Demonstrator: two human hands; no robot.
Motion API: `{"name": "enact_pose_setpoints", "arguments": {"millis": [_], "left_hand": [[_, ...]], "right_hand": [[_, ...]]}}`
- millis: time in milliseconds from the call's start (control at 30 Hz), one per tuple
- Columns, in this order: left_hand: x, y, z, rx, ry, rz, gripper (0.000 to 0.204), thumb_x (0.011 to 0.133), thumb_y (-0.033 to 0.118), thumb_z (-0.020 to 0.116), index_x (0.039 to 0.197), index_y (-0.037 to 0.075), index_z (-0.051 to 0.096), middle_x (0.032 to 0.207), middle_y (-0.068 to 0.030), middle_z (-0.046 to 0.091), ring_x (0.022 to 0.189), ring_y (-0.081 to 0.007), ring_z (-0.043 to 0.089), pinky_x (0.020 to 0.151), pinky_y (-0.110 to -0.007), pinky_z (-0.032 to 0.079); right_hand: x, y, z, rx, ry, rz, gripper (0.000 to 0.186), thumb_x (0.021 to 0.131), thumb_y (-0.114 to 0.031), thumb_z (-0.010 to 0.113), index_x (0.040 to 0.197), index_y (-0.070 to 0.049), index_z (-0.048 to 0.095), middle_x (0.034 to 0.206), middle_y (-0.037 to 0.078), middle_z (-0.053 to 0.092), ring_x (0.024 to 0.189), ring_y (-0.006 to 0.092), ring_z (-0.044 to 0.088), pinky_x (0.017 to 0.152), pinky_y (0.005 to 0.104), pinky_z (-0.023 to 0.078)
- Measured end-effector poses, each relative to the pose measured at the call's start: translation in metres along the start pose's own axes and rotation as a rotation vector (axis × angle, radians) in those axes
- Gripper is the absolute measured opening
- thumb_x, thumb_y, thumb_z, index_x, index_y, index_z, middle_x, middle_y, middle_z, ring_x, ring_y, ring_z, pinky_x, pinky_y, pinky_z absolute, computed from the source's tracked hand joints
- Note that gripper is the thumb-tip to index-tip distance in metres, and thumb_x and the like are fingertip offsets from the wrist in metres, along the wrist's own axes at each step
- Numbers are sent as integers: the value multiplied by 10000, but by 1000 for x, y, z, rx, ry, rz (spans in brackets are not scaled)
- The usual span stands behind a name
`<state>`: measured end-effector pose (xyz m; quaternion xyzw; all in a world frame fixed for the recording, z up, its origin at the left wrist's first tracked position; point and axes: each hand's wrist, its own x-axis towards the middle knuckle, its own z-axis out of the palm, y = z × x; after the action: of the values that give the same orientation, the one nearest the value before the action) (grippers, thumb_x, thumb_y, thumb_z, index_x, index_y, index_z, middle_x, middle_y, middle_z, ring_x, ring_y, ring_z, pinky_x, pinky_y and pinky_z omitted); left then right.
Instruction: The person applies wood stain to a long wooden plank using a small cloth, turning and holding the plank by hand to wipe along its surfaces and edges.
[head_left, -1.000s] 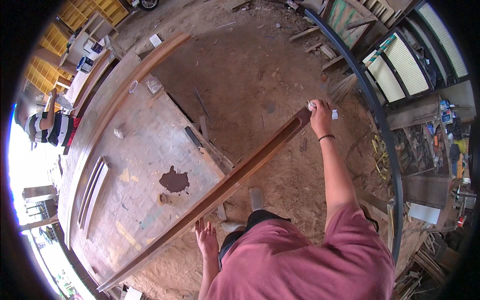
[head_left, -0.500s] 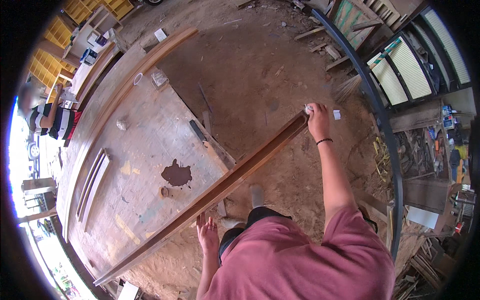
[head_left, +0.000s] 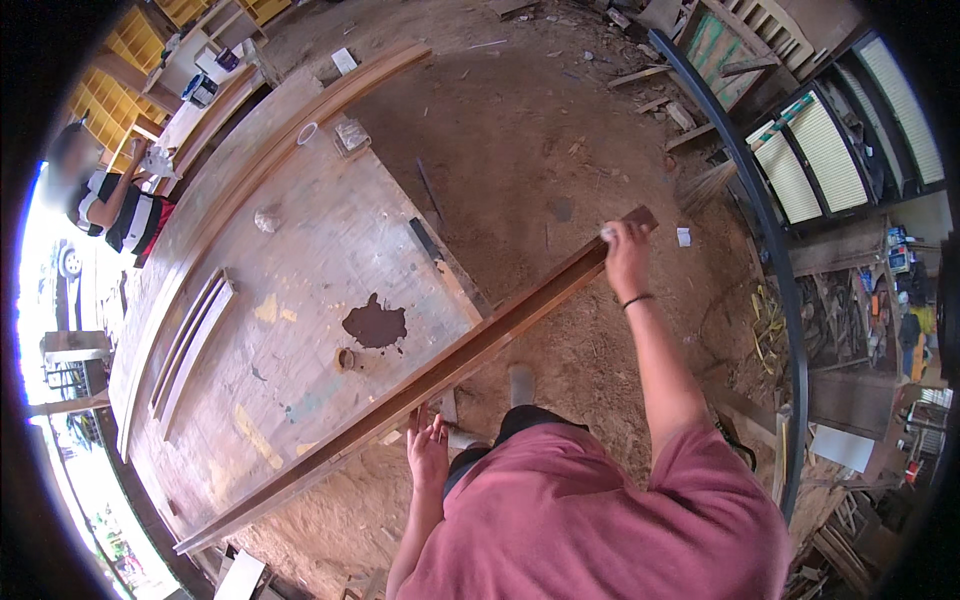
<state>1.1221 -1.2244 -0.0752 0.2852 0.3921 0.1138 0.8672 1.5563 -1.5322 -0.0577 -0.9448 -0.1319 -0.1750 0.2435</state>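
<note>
A long reddish-brown grooved wooden board (head_left: 470,350) slants from the table's near left corner out past its right edge. My right hand (head_left: 627,262) is closed round a small whitish wad (head_left: 607,234), probably cloth, and presses it on the board close to its far right end. Just below the board's near edge is my left hand (head_left: 430,458), fingers apart and raised to its underside; their tips are partly hidden. Under the board's left part lies the worktable (head_left: 300,370), which has a dark brown spill (head_left: 376,324) and a small round brown container (head_left: 345,358).
Thin wooden strips (head_left: 195,345) and long boards (head_left: 300,120) lie on the table, with a crumpled pale wad (head_left: 267,218). A dark curved bar (head_left: 765,210) runs along my right. A person in a striped shirt (head_left: 125,205) stands beyond the table's left side.
My right hand has moved back from the board's end, which now sticks out beyond it. My left hand stays by the near edge, its fingers a little more bent. The whole view has shifted slightly.
</note>
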Motion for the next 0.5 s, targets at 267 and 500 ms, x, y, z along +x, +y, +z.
{"name": "enact_pose_setpoints", "arguments": {"millis": [267, 500], "left_hand": [[1, 8, -2, 10, -56, -37, 674, 999, 20, 473, 1628, 220, 337, 1677, -54, 379, 1281, -203, 546, 1071, -355, 433], [4, 9, -9, -7, -88, -60, 663, 1014, 37, 479, 1635, 217, 328, 1680, -51, 374, 1287, -206, 552, 1066, -356, 440]], "right_hand": [[-60, -81, 8, 129, -260, -190, 146, 963, -40, 609, 1098, -56, 662, 1054, 144, 669, 1081, 357, 575, 960, 466, 484], [-22, -28, 5, 69, -39, -40, 128, 940, -11, 618, 1054, -47, 664, 1044, 165, 678, 1051, 391, 579, 988, 489, 481]]}}
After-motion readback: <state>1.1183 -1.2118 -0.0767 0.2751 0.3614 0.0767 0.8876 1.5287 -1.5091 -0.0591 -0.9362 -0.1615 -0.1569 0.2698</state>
